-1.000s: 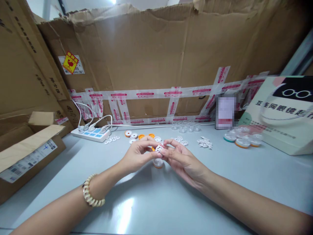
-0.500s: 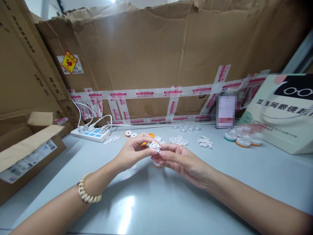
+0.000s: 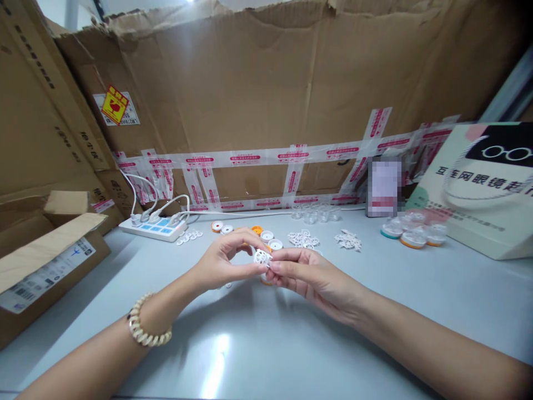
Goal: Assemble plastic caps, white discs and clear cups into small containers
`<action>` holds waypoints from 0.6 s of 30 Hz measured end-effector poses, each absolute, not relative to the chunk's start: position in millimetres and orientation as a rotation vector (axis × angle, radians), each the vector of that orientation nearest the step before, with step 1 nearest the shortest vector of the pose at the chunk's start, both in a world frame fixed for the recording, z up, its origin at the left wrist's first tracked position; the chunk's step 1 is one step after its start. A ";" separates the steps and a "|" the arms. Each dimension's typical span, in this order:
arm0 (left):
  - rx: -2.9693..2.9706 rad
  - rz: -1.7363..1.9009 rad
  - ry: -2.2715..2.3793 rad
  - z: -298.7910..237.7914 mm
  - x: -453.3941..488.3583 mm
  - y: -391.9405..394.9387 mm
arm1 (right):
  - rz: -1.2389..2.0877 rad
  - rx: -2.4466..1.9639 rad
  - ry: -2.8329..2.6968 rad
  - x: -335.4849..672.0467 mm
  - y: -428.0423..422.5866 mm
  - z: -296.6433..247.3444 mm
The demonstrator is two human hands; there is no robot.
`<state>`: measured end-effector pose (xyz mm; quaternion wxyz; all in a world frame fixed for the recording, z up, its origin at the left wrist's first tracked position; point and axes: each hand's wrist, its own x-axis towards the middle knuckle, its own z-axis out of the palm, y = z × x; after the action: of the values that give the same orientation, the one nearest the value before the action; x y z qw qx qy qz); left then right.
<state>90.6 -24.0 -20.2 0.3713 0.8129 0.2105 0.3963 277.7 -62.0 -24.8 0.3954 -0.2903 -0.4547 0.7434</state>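
A small white slotted plastic disc (image 3: pixel 261 258) is held up over the table between both hands. My left hand (image 3: pixel 229 258) pinches it from the left, index finger above and thumb below. My right hand (image 3: pixel 306 272) has its thumb and index finger closed at the disc's right edge. Just beneath the fingers an orange-and-white round piece (image 3: pixel 266 281) is partly hidden. Behind the hands are white rings (image 3: pixel 275 244) and an orange ring (image 3: pixel 257 230). A pile of white slotted plastic parts (image 3: pixel 303 239) lies beyond my right hand.
A power strip (image 3: pixel 153 226) with plugged cables and small white discs (image 3: pixel 189 238) are at the left. Farther right are white pieces (image 3: pixel 348 240), clear round cases (image 3: pixel 416 236), a phone (image 3: pixel 383 186) and a paper bag (image 3: pixel 478 222). An open carton (image 3: pixel 54 266) stands far left.
The white disc has turned, now showing its slotted round face more squarely. Both hands have shifted slightly, and the left index finger has moved toward the disc's upper right edge.
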 end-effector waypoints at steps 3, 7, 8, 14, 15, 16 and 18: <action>2.184 1.056 0.523 -18.3 91.1 -25.4 | 1.879 -0.739 -1.109 275.4 -62.8 -25.5; 2.274 1.102 0.491 -18.4 92.3 -26.7 | 1.864 -0.712 -1.140 271.7 -63.6 -28.0; 2.291 1.105 0.481 -18.6 92.5 -26.7 | 1.857 -0.712 -1.152 271.1 -63.8 -28.9; 2.290 1.140 0.459 -20.2 93.1 -24.8 | 1.772 -0.732 -1.177 268.5 -65.1 -31.9; 2.278 1.150 0.471 -20.7 93.3 -24.8 | 1.759 -0.734 -1.177 268.1 -65.2 -31.8; 2.264 1.154 0.489 -21.3 93.7 -25.0 | 1.748 -0.733 -1.176 267.8 -65.2 -31.5; 2.232 1.162 0.532 -23.0 94.8 -26.0 | 1.731 -0.728 -1.167 267.3 -65.2 -31.0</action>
<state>94.8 -26.0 -23.0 0.2810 0.8328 0.1986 0.4337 267.3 -65.2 -31.0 0.4486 -0.2943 -0.4717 0.6997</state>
